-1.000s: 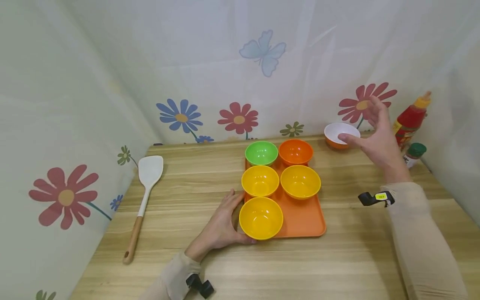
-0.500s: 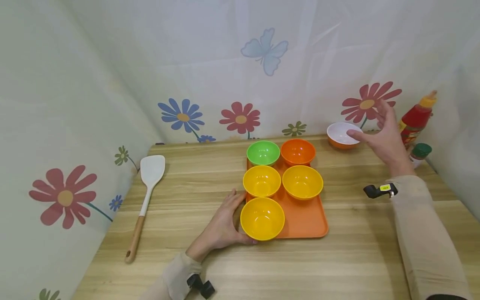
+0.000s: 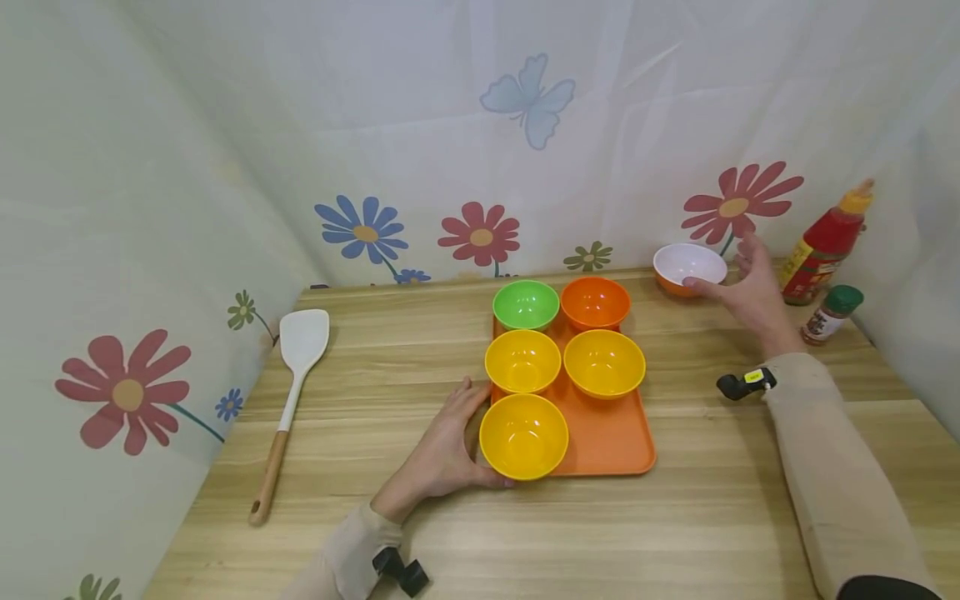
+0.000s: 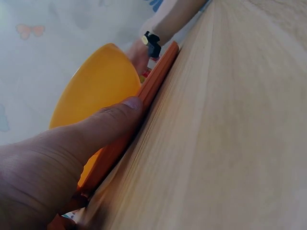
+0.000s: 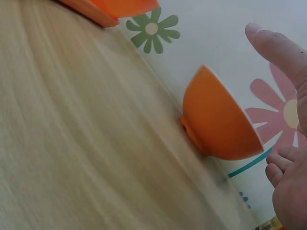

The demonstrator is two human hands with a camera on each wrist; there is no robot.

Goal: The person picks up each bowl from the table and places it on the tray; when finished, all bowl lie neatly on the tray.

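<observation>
At the near left corner of the orange tray (image 3: 611, 442), my left hand (image 3: 442, 454) holds the tray, its thumb (image 4: 117, 117) lying along the front side and its fingers along the left side. The front yellow bowl (image 3: 524, 437) stands on the tray inside that grip. At the back right, my right hand (image 3: 750, 298) is spread beside an orange bowl with a white inside (image 3: 688, 265). Its thumb overlaps the rim in the head view. In the right wrist view, that orange bowl (image 5: 216, 120) stands upright on the table with the hand apart from it.
Also on the tray are a green bowl (image 3: 526, 306), a red-orange bowl (image 3: 596, 303) and two more yellow bowls (image 3: 604, 364). A red sauce bottle (image 3: 823, 242) and a green-capped spice jar (image 3: 832, 314) stand behind the right hand. A white spatula (image 3: 294, 383) lies left.
My right hand has lowered toward the white-lined bowl, after a small shift right, and the spice jar shows more fully. The left hand stays at the tray corner.
</observation>
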